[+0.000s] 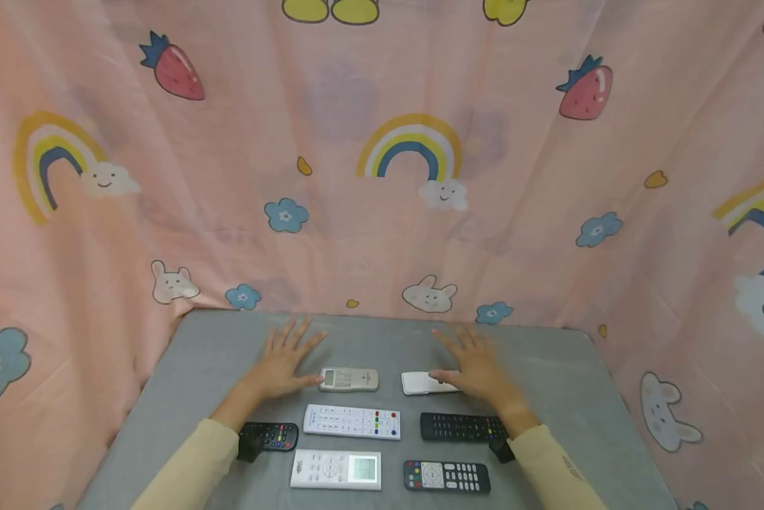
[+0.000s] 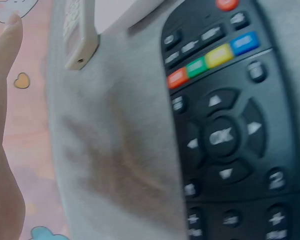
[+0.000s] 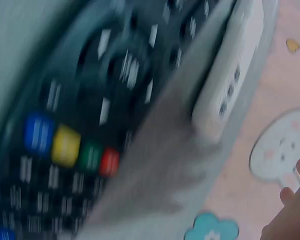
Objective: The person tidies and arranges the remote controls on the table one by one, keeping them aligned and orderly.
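Nearest you on the worktop (image 1: 554,375) lie a lit-screen remote (image 1: 331,469) and a dark remote (image 1: 446,477). Toward the far edge, the beige remote (image 1: 351,380) sits at the thumb tip of your left hand (image 1: 282,367), the plain white remote (image 1: 415,383) partly beneath your right hand (image 1: 481,372); contact is hard to judge. Both hands' fingers spread wide.

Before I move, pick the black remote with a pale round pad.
The front black remote, right of the white remote with a screen; the black remote directly behind it and the leftmost remote have dark ones.
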{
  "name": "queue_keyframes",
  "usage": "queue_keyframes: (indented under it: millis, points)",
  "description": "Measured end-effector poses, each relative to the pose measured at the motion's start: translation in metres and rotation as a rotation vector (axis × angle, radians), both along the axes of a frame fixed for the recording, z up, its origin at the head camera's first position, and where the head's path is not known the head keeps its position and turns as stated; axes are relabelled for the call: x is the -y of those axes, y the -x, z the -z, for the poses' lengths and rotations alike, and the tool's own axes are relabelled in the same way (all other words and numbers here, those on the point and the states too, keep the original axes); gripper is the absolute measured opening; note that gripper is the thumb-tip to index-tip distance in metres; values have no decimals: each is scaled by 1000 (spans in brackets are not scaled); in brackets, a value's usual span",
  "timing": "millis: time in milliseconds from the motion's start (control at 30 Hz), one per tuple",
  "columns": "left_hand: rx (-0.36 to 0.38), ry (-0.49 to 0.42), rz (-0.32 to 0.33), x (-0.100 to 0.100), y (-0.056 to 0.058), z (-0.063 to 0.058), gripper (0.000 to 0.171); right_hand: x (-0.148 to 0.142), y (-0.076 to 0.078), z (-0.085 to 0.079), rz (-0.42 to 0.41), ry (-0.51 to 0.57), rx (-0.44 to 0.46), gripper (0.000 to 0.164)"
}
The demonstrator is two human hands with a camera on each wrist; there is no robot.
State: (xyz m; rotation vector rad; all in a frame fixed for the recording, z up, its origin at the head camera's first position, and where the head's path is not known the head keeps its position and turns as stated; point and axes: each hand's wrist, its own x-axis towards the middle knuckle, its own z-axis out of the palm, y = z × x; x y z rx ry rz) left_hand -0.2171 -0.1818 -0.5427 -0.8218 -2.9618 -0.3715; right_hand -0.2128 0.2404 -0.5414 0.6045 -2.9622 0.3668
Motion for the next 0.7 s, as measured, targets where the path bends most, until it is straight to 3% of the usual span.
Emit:
queue_keyframes:
  millis: [267, 500, 700]
  points:
    - [5, -80, -13, 0, -6, 14, 85, 46, -2, 12, -55, 132, 64, 81]
    - [74, -138, -21, -2, -6, 27, 78, 84, -4, 18, -120, 224, 151, 76]
    - [117, -139, -44, -4, -4, 34, 74, 99, -1, 27, -142, 245, 151, 74]
